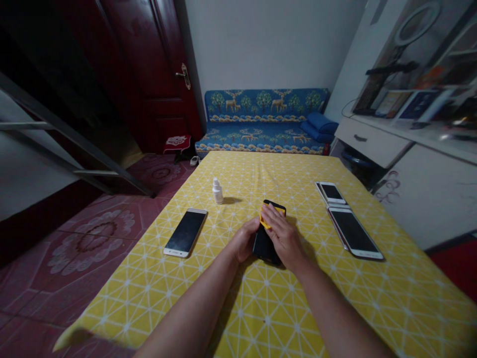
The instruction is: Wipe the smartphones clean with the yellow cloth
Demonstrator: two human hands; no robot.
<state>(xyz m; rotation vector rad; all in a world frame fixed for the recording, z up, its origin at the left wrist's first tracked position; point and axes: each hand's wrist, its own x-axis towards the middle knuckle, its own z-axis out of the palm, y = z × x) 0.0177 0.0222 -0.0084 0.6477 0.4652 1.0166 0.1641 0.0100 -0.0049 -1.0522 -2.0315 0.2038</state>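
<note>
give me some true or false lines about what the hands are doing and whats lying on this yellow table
1. The right hand presses a yellow cloth onto a black phone. True.
2. The left hand rests on the white bottle. False: it holds the black phone's edge, and the bottle stands apart, farther up the table.
3. Two phones lie on the right side of the table. True.
4. The phone on the left lies screen down. False: its dark screen faces up.
5. The tablecloth is plain blue. False: it is yellow with a pattern of white lines.
</note>
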